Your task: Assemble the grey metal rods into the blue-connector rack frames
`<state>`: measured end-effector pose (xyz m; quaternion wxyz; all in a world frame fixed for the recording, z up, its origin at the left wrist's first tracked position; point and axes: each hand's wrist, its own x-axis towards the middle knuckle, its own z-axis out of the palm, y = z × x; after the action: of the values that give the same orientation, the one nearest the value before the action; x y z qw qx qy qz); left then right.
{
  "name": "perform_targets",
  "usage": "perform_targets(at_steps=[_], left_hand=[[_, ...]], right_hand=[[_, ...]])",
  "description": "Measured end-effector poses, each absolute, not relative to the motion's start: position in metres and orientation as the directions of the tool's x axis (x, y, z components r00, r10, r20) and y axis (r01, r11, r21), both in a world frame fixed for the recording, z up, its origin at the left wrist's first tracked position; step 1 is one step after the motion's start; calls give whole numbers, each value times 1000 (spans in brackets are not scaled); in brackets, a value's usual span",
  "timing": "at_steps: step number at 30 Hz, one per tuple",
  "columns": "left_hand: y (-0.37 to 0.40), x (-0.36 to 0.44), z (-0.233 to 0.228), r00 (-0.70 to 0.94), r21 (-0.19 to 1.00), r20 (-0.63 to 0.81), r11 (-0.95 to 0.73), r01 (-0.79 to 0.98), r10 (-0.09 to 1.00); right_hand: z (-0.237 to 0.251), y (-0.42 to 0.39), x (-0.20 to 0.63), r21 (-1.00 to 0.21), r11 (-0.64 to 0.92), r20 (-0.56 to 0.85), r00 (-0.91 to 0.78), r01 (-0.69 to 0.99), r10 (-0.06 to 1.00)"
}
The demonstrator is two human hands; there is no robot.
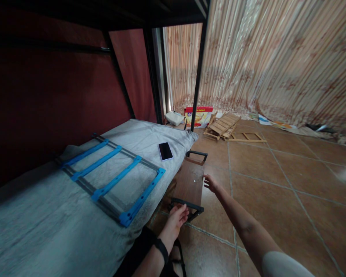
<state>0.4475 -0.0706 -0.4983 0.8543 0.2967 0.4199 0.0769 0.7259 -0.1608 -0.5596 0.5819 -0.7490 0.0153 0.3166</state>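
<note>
A low wood-topped stand [188,184] with black metal end bars is beside the bed. My left hand [177,217], with a black band on its wrist, is at the stand's near end bar. Its fingers are stretched out around the bar's level; whether they touch it I cannot tell. Off the stand's right edge, my right hand [210,182] reaches in with its fingers apart and nothing in them. One small white speck [194,181] lies on the wooden top.
On the grey bedsheet [31,215] lie a blue-and-grey slatted frame [112,184] and a phone [165,151]. A black bed post [198,77] rises at the corner. Wooden slatted pieces [223,125], a red-edged box [200,115] and a white bag [174,118] are on the tiled floor.
</note>
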Motion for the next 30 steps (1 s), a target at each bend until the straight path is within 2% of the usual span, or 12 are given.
perform_targets(at_steps=[8,23,30], left_hand=[[-68,449,-495,625,571,-688,807,151,369],[-67,439,-497,559,555,-751,795,246,351],[-67,411,-490,511,569,-772,769,293,377]], right_hand=[[-559,-164,728,-787,-250,-614,752,-563,238],[-574,-185,722,-775,-169,-632,743,-609,218],[-581,-209,711,-750,-116,-662,734,-652,152]])
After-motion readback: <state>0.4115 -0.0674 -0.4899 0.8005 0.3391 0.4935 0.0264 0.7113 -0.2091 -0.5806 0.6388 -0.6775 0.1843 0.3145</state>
